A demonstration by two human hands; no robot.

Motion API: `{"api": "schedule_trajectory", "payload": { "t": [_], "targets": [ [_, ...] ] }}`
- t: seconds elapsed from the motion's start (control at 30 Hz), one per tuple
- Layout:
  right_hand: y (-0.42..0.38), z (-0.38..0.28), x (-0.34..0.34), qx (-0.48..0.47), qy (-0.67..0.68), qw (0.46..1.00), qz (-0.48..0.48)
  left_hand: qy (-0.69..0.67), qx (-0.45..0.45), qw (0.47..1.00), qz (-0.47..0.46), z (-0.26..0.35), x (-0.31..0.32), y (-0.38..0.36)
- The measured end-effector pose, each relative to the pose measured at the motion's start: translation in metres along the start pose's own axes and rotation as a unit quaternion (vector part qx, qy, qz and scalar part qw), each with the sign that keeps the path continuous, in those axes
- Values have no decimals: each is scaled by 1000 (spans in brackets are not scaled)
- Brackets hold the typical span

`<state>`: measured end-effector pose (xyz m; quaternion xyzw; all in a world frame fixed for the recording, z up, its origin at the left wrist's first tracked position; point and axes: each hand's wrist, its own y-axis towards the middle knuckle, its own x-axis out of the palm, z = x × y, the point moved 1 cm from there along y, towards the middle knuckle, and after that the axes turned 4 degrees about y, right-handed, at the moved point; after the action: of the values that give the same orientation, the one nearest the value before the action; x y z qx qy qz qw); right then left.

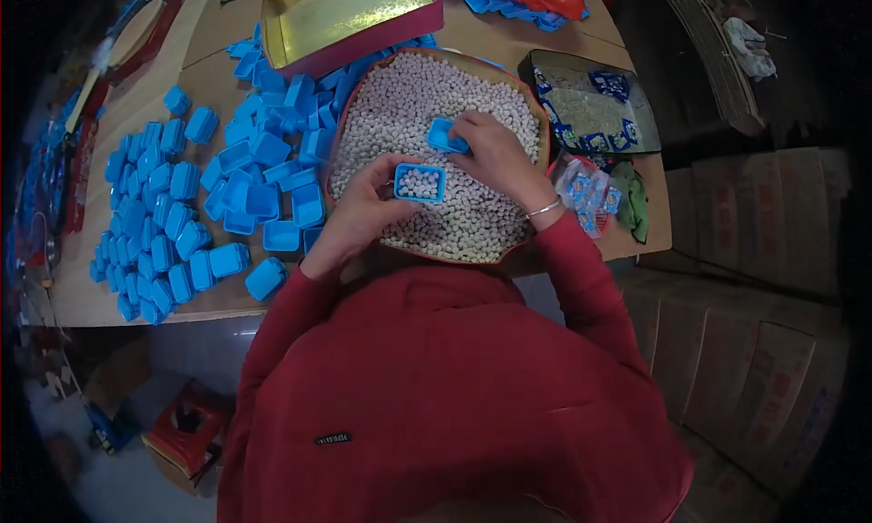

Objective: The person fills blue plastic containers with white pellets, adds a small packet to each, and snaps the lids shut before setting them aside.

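Note:
Between the thumb and fingers of my left hand [368,209] is a small blue box [420,184] filled with pale round pellets, its open side facing up. My right hand [500,158] grips a second blue box piece [447,136], a little higher and to the right, with its hollow side showing. The two pieces are apart. Both hands are over a wide, red-rimmed tray [548,128] heaped with pale pellets [409,87]. Whether the right hand's piece holds anything is too small to tell.
Open blue box pieces [263,200] lie piled left of the tray, with closed blue boxes [182,182] farther left. Behind stands a gold-lined tin [350,19]. On the right are a dark tray with packets [590,105], a red basket [586,196] and green cloth [629,200].

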<state>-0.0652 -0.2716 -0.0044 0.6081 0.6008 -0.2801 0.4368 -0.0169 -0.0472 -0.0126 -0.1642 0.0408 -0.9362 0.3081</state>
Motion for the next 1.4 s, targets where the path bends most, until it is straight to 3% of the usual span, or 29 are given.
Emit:
{"api": "schedule_trajectory", "payload": {
  "t": [0.13,0.23,0.27,0.4,0.8,0.9,1.0,1.1,1.13,1.23,1.4],
  "targets": [
    [-6,-26,-22,5,115,986,124,29,24,998,58,3,5,-3],
    [-17,-49,-39,-41,243,969,-27,69,32,994,83,3,6,-4],
    [-21,-56,-32,-80,218,973,21,76,33,993,85,0,5,-3],
    [-27,-66,-23,-71,129,986,76,90,18,992,92,-2,8,-4],
    [-26,-66,-16,-112,171,975,88,105,95,988,62,2,14,-12],
    [-26,-70,-16,-126,146,976,104,57,62,996,44,14,13,-18],
    [-26,-75,-5,-146,135,973,115,65,84,991,76,1,7,-13],
    [-27,-79,-11,-56,321,932,157,89,179,975,102,-1,12,-16],
    [-29,-70,2,28,494,858,139,71,200,974,84,4,16,-17],
    [-37,-63,2,99,627,773,28,125,256,955,80,3,19,-17],
    [-41,-57,6,82,586,803,63,161,235,957,58,12,21,-11]
  ]
}}
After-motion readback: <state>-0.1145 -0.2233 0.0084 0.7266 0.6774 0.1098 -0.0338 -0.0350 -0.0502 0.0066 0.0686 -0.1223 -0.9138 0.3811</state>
